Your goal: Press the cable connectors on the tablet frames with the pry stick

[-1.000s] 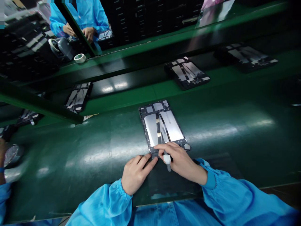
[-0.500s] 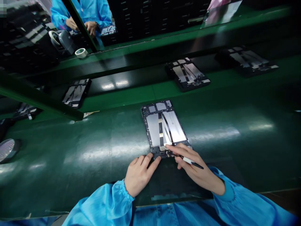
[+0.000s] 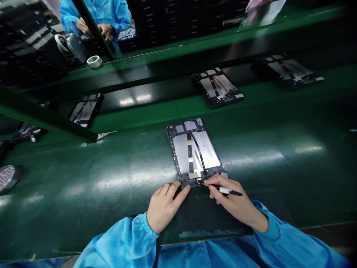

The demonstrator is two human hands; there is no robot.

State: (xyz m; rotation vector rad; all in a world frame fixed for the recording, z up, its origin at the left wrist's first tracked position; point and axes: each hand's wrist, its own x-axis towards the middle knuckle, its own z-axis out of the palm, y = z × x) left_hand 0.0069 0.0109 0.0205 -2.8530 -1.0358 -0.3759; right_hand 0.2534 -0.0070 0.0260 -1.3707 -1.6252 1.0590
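An opened tablet (image 3: 181, 149) lies on the green bench with its silver inner plates, a dark ribbon cable (image 3: 190, 150) and a thin curved black cable (image 3: 198, 150) exposed. My left hand (image 3: 164, 206) grips its lower left corner, fingers at the side and thumb on the bottom edge. In my right hand (image 3: 230, 197) is a slim pen-like tool (image 3: 225, 190) with a black and white handle, pinched between thumb and fingers. Its tip reaches the tablet's bottom edge near the middle; the fingers partly hide it, so its exact kind is unclear.
More opened tablets (image 3: 219, 88) lie along the strip behind. A green post (image 3: 50, 115) slants in from the left. A roll of tape (image 3: 94, 61) rests on the rear ledge. At left sits a round, dotted object (image 3: 8, 176). Across the bench a person in blue (image 3: 96, 16) works.
My right hand's index finger has drawn back from the tablet's lower connector area, and the tool lies flatter. My left hand keeps its hold. The rear tablets have shifted slightly left.
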